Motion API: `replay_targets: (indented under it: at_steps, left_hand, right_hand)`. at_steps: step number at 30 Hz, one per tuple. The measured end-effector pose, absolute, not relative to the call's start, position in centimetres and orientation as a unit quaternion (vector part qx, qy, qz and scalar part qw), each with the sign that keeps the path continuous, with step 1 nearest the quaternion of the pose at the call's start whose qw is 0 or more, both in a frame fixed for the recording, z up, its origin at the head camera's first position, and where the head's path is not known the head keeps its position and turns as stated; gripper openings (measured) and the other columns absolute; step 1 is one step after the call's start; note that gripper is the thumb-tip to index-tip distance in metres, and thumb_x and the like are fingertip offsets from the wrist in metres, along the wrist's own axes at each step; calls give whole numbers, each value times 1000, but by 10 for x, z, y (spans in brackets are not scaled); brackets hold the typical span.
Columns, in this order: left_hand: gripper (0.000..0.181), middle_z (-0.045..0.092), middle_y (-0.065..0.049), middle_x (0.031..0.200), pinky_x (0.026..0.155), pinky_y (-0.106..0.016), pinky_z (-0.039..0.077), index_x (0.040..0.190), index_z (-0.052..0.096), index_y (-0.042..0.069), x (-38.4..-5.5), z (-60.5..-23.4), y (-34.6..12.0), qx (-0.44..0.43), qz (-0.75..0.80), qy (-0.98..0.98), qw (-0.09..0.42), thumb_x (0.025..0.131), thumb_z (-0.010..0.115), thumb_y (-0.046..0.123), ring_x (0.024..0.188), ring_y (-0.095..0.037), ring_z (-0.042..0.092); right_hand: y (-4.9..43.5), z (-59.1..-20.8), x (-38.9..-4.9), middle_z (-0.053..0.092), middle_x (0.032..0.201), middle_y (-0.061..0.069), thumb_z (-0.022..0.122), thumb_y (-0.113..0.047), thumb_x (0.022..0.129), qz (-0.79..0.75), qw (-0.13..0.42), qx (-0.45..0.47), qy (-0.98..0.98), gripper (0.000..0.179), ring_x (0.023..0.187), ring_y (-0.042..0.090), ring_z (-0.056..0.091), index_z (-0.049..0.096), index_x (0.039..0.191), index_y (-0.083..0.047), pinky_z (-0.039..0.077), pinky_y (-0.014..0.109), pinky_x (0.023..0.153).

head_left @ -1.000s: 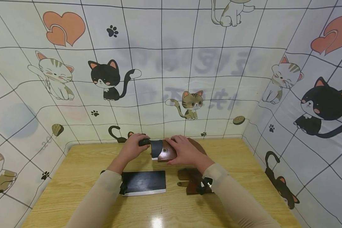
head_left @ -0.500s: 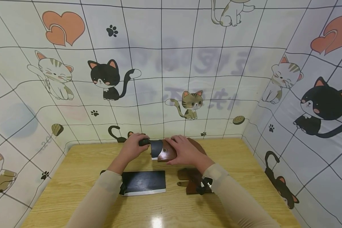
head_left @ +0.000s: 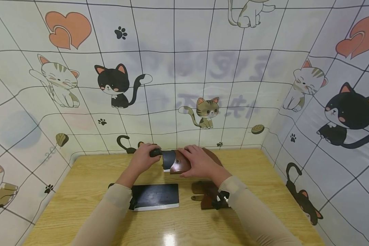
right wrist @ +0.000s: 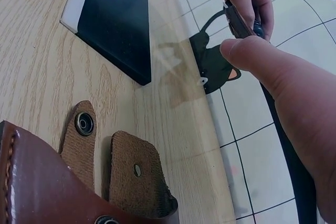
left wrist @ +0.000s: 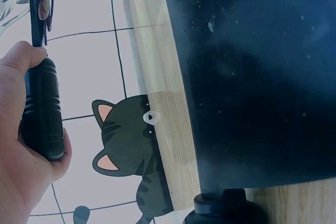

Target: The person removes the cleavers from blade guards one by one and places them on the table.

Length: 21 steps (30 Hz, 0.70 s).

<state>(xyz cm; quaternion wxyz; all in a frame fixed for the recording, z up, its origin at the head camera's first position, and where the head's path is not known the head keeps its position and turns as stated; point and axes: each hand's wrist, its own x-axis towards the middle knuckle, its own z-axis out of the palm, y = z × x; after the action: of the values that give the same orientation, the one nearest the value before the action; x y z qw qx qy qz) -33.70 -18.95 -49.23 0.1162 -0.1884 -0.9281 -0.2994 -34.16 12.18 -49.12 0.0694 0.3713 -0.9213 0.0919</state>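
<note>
My left hand (head_left: 141, 160) grips the black handle (left wrist: 42, 111) of a cleaver, which is held up near the back of the table. A brown leather sheath (head_left: 180, 162) covers most of its blade; a dark strip of blade (head_left: 168, 160) with a bright edge shows beside the handle. My right hand (head_left: 200, 163) holds the sheath, thumb on the near face and fingers over the top. A metal snap (head_left: 177, 161) is visible on this sheath. Closer to me lies a second cleaver (head_left: 156, 195), its wide dark blade bare and its handle mostly hidden by my left forearm.
A second brown leather sheath (head_left: 206, 201) lies under my right forearm, its straps (right wrist: 134, 169) unfastened and a snap (right wrist: 84, 123) showing. The wood-grain table (head_left: 184, 225) meets a cloth wall (head_left: 175, 68) printed with cats at its back and sides.
</note>
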Motion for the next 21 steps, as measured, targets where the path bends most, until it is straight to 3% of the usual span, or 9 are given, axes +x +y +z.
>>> replay_targets:
  at_steps: [12, 21]
  left_hand:
    - [41, 73, -19, 127, 87, -58, 59, 137, 79, 9, -344, -493, -207, -179, -282, -935, 124, 97, 84, 18, 113, -41, 65]
    - [40, 74, -16, 122, 87, -58, 60, 135, 79, 9, -346, -489, -209, -182, -276, -936, 118, 98, 84, 22, 111, -40, 65]
  right_hand:
    - [137, -497, -348, 53, 154, 7, 90, -66, 83, 112, 71, 366, -921, 109, 142, 30, 49, 44, 171, -21, 42, 55, 119]
    - [139, -496, -351, 50, 157, 8, 86, -74, 84, 120, 66, 374, -917, 114, 145, 31, 46, 40, 173, -20, 39, 56, 122]
